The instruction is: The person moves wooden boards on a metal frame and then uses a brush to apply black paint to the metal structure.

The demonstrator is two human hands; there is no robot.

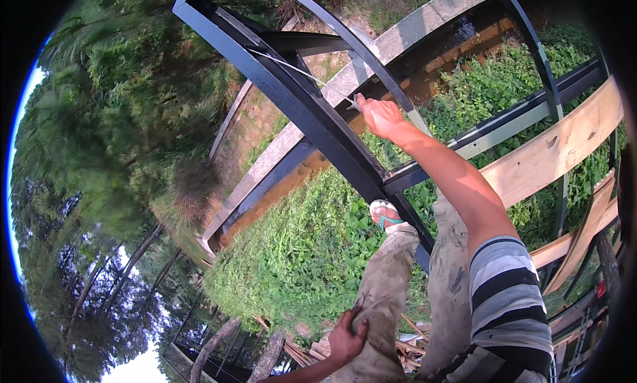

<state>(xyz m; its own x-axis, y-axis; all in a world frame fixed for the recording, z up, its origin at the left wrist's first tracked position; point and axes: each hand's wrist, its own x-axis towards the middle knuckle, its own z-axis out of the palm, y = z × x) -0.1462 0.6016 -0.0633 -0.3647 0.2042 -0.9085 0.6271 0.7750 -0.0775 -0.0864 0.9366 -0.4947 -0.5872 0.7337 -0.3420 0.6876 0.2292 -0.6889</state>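
My right hand (381, 116) is stretched out over the black metal frame, its fingers closed at the near end of a thin pale line (302, 72). Whether this line is a cord or a rod I cannot tell. It slants up and left to the long black beam (292, 108). A small grey bit shows at my fingertips, too small to name. My left hand (348, 340) rests against my stained beige trouser leg (385, 277), fingers apart and holding nothing visible. One foot in a sandal (385, 214) stands on the beam near a joint.
Curved black ribs (531, 45) and a crossbeam (491, 127) reach right, with open gaps over green plants (298, 244) below. Wooden boards (557, 147) lie across the right side. A concrete edge (265, 159) borders a muddy channel. Trees (113, 118) stand at left; scrap timber (318, 350) lies below.
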